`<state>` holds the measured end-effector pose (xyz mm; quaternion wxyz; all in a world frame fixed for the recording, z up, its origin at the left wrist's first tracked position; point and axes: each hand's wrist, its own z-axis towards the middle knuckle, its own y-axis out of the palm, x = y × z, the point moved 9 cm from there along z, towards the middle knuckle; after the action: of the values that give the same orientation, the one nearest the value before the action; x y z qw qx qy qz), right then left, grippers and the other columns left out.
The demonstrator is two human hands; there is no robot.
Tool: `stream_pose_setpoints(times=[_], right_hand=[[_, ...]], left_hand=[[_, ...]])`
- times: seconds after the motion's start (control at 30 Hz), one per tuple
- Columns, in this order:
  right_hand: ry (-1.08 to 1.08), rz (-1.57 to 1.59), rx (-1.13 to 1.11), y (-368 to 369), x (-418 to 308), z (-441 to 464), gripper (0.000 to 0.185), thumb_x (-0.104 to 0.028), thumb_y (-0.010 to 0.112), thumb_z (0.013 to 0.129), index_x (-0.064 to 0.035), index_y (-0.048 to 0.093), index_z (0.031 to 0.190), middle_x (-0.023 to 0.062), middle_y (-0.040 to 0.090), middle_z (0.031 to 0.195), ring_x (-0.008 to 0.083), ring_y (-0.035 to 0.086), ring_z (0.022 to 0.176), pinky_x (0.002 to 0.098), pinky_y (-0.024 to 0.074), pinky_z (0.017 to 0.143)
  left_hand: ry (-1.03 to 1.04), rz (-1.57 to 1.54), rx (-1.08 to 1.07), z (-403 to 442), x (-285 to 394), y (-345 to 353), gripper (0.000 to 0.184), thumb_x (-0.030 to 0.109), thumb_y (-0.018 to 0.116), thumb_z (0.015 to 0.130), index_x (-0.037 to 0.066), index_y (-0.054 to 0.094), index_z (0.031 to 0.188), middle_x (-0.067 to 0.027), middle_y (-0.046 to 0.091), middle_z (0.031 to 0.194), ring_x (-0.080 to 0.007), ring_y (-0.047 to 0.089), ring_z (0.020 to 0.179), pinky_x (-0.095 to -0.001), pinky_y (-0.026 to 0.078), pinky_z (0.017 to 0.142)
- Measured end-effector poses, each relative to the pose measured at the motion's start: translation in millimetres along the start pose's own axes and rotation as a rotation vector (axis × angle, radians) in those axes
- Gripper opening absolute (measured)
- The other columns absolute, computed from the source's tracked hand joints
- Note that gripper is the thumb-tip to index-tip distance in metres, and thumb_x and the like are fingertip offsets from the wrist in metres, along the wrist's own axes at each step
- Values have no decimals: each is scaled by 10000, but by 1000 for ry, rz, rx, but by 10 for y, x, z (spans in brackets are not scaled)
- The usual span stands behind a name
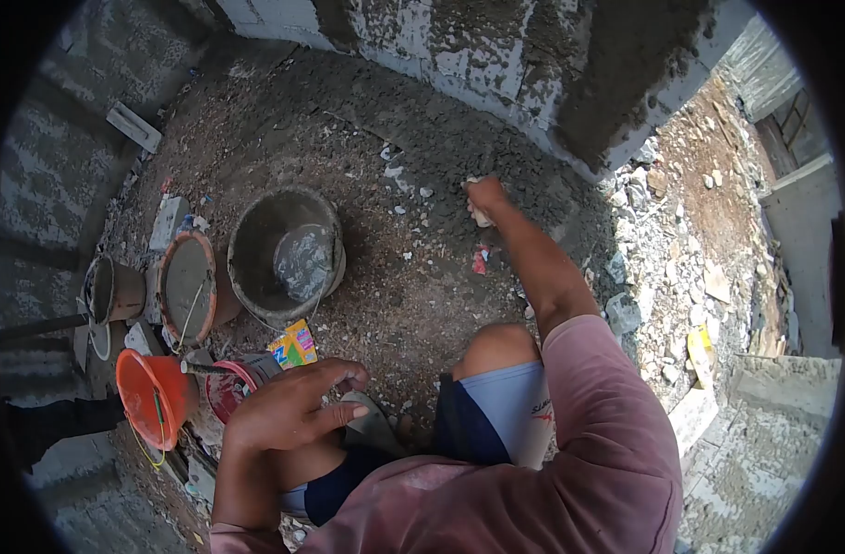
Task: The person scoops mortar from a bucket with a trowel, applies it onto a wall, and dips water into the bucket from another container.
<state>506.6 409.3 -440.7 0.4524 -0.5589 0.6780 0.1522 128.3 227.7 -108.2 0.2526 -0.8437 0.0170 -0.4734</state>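
Observation:
My right hand (485,196) reaches out low over the ground near the foot of the wall, its fingers closed. Pale edges show at both sides of the fist, but what they belong to is too small to make out. Wet grey mortar (450,152) lies spread on the ground around that hand. Over my left knee hangs my left hand (298,404), fingers loosely curved and apart, holding nothing. Beyond it lies a yellow printed packet (294,344), beside a large dark bucket (242,277) with a little grey, watery stuff at the bottom.
To the left stand a bucket of grey mix (190,286), a smaller bucket (127,291), an orange bucket (145,379) and a red pail (224,392). A partly plastered block wall (478,65) rises ahead. Broken rubble (667,268) covers the right side.

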Motion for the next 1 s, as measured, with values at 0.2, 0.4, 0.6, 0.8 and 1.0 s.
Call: stream_pose_setpoints(times=[0.2,0.4,0.6,0.8,1.0], right_hand=[[-190,25,-68,241,-517,-291,397,-242,683,935,22,602,1220,86,633,735,170,592,505,363,491,446],[-671,-473,-337,788,-1600,-1475,425,-307,676,910,12,631,1187,183,668,784,331,688,726,456,536,643],[-871,-767,-92,894,-1580,-1542,408,-345,664,885,57,642,952,274,685,882,404,694,884,482,523,786],[-42,-289,-351,-124,-439,-1076,326,-322,653,937,-5,597,882,89,595,692,200,583,524,390,463,457],[-7,-453,-174,-883,-20,-345,342,-321,666,934,20,651,959,139,652,745,239,596,526,424,471,462]], left_hand=[[-53,36,-34,-50,-38,82,498,371,635,968,0,553,1289,-205,646,1202,-368,621,1152,-420,485,972],[143,133,-65,265,239,96,506,375,616,967,-23,556,1274,-221,625,1222,-404,598,1153,-457,466,984],[196,253,-91,417,249,249,514,364,607,966,-39,553,1283,-244,619,1241,-412,583,1180,-470,452,1013],[70,293,-30,115,11,148,527,384,634,954,-9,559,1297,-231,625,1254,-400,588,1193,-458,459,1016],[-15,254,-25,99,-112,174,529,389,659,941,10,565,1298,-221,631,1251,-396,601,1180,-455,467,1014]])
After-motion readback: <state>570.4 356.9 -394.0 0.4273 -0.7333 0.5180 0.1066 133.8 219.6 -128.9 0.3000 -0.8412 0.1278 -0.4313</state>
